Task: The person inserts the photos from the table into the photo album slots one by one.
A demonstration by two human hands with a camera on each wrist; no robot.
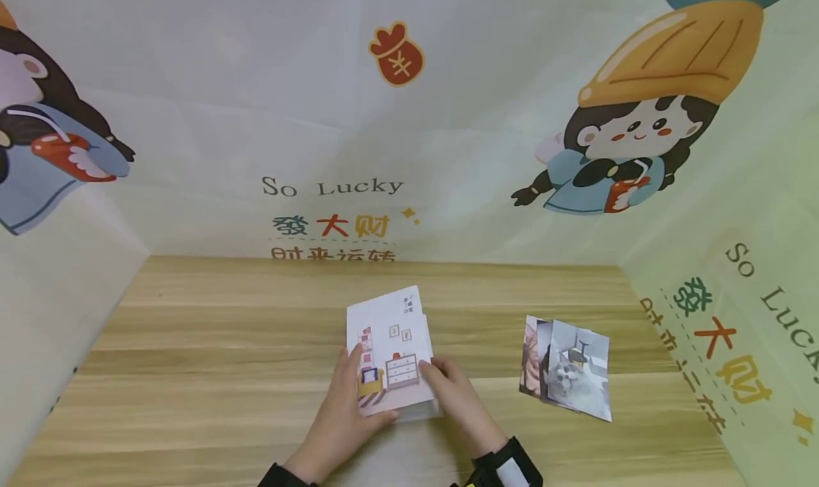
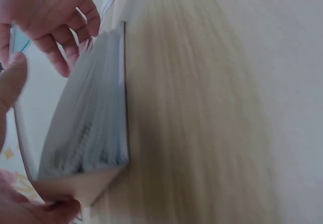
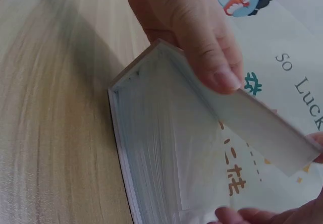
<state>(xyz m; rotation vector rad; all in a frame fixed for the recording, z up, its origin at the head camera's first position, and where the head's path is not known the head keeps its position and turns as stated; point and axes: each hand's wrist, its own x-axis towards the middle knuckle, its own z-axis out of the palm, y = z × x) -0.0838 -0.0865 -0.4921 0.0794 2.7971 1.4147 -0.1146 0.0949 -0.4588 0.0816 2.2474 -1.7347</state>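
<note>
A white photo album (image 1: 403, 330), printed with a drawn dresser, chair and wall pictures, is tilted toward me over the table. My left hand (image 1: 342, 402) grips it at the left side and lower corner, the thumb on the cover in the right wrist view. In both wrist views the cover stands partly lifted from the clear sleeve pages (image 2: 96, 108). My right hand (image 1: 463, 402) is at the opposite edge, its thumb touching the cover's edge. Its fingers (image 2: 60, 37) reach, fairly straight and spread, beside the page edges.
A small overlapping stack of photo prints (image 1: 579, 370) lies on the wood-grain table (image 1: 224, 345) to the right; the top one shows a grey-white animal. Cartoon-printed white sheeting (image 1: 211, 117) walls the table at the back and both sides.
</note>
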